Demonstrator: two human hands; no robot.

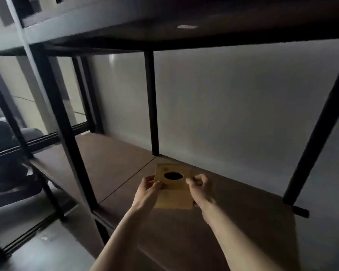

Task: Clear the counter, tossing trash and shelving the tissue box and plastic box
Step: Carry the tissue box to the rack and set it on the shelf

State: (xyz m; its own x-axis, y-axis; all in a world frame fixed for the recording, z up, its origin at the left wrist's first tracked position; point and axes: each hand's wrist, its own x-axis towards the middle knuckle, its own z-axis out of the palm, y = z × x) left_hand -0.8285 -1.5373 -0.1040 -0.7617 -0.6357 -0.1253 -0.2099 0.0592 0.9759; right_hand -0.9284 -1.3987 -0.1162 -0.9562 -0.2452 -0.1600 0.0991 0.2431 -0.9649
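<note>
So the biggest thing here is the black metal shelving unit (151, 102), brown boards on dark posts against a pale wall (233, 98). The board that matters, the lower shelf (110, 161), runs out under and past the fingers on both sides, and it looks bare apart from what's being held. The upper shelf (184, 22) hangs well above the fingertips with a small pale scrap or label on it (too blurry to call).

Smaller: the tissue box (171, 185), tan cardboard with a dark oval opening on top, sits between the two sets of fingers, just in front of the back post. I can't tell if its base is already touching the board or a hair off it.

Smallest: the left hand (148, 189) has its thumb on the top face and fingers wrapped onto the left side, closed on the box. The right hand (199, 185) is curled on the right edge the same way, fingers bent tight, pinching it.

Progress-wise, I'd say the tissue box is basically at its spot and just needs letting go. The plastic box and the trash aren't in view, nor is the counter, so no idea on those.
</note>
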